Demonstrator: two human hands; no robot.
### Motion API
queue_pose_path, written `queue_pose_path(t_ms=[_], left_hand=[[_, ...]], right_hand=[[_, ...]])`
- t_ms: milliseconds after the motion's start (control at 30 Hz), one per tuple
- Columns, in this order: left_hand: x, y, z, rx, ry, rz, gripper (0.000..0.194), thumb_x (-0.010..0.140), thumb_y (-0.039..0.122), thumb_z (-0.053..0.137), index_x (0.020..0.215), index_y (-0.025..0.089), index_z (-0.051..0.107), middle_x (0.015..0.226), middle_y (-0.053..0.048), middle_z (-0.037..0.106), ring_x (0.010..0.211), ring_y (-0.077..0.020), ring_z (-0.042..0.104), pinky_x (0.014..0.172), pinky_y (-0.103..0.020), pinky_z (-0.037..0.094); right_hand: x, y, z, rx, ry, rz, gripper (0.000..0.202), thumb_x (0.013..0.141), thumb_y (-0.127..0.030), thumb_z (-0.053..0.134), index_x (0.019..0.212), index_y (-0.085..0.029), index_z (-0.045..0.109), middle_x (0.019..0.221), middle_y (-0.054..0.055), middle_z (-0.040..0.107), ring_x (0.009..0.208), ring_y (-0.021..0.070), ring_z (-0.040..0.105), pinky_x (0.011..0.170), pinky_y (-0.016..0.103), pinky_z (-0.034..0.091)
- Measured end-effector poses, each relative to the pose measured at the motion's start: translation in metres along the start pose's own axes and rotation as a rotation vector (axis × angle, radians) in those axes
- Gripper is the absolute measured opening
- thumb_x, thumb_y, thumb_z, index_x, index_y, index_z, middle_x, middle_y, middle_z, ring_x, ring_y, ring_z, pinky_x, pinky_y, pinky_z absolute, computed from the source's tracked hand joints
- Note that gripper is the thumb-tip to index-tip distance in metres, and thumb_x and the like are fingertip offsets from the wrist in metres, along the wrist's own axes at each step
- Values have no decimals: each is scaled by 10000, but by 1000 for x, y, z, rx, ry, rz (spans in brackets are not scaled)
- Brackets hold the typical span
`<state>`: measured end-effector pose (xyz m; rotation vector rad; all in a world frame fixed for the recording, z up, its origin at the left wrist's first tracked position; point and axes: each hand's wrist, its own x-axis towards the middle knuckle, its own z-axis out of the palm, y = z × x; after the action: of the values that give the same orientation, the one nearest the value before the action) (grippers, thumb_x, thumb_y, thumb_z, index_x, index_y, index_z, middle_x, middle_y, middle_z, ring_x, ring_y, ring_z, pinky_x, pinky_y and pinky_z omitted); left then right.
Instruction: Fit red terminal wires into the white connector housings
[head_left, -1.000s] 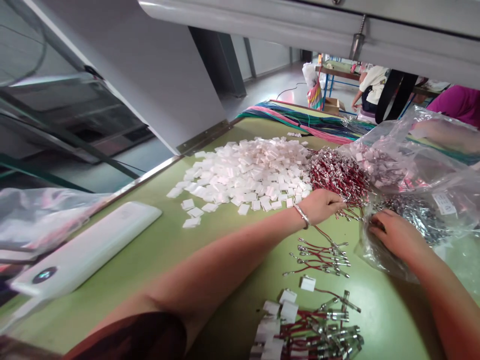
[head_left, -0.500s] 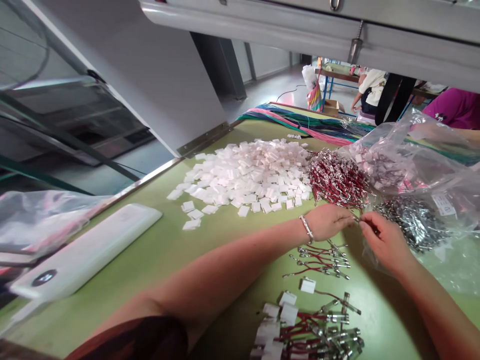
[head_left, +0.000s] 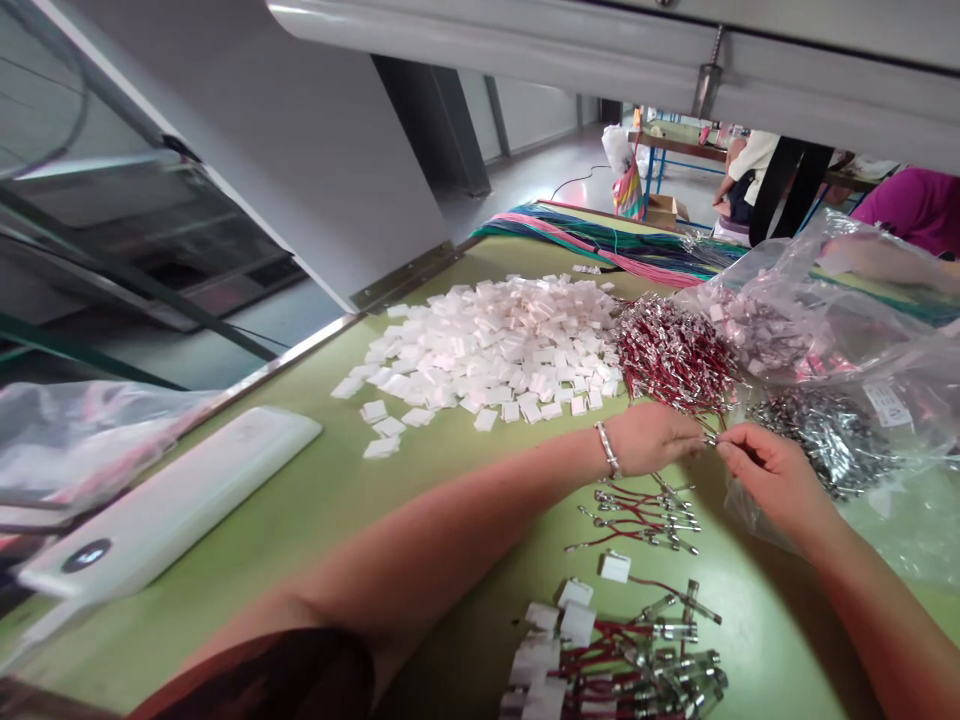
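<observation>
Left grip (head_left: 657, 440) and right grip (head_left: 772, 480) pinch a metal terminal (head_left: 709, 439) between them.

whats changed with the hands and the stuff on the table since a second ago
The right hand moved left from the clear plastic bag, and the left hand shifted right and nearer the wearer, away from the red wire pile. Their fingertips now meet at a small metal part. The white connector housings and the laid-out red wires stayed put.
</observation>
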<state>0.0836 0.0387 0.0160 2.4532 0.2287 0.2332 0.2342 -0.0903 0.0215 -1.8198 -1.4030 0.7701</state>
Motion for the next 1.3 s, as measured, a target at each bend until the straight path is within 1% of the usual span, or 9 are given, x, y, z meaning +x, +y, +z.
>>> queue_pose_path(t_ms=[167,300,433,567,733,833,933,1133,1300], left_hand=[[-2,-3,-4,-81,-93,147,265,932,253,415,780,168,615,773,-11,647,724,-107,567,713,-211,420],[-3,-3,-6,-95,-108,151,272,930,245,413,753,171,606,744,-4,644,690,-102,560,689,-208,416],[-3,5,-2,141,-81,49,277,925,269,427,749,176,620,731,-10,645,662,-121,553,625,-227,384],[-4,14,5,337,-132,-21,255,913,306,450,770,211,640,709,-8,648,606,-135,536,551,-248,331],[-3,5,-3,143,-132,99,277,889,365,521,706,197,643,693,4,634,629,-111,539,582,-218,372],[1,-6,-7,133,-2,36,245,882,383,542,867,174,669,837,-35,658,762,-135,577,703,-237,430],[6,-13,2,281,101,-86,238,899,286,513,1086,183,617,986,-67,645,927,-184,576,827,-312,441],[13,-12,23,479,87,-171,209,876,191,423,942,167,620,895,-79,633,855,-211,587,735,-333,473],[13,-13,22,543,79,-98,190,867,170,438,912,155,622,890,-84,618,846,-212,569,717,-329,453]], right_hand=[[-1,-2,-4,335,-226,259,320,763,-525,552,738,-209,512,566,-85,418,365,48,262,358,200,168],[0,-3,-5,195,-178,122,290,780,-477,538,693,-202,516,563,-71,426,436,69,344,417,208,265],[-2,-5,-2,-90,-57,-37,227,804,-368,498,652,-202,522,572,-40,479,557,109,447,539,238,356],[-4,-6,2,-164,-90,-6,219,797,-319,482,608,-210,504,524,-29,512,514,119,455,511,248,350],[-6,-14,-4,-129,-218,55,227,804,-275,484,594,-208,536,527,-15,575,509,118,496,530,256,384],[-8,-18,-6,-141,-364,64,241,809,-283,509,592,-206,581,552,-17,608,470,97,474,483,233,356],[-8,-19,-10,-121,-469,52,242,828,-340,508,671,-216,643,593,-27,636,424,80,455,425,209,325],[3,-8,-43,-323,-16,-2,380,848,-457,460,605,-204,604,527,-25,584,419,90,428,418,214,305],[8,4,-60,-518,67,5,321,848,-446,453,674,-222,602,598,-18,627,492,118,498,488,233,350]])
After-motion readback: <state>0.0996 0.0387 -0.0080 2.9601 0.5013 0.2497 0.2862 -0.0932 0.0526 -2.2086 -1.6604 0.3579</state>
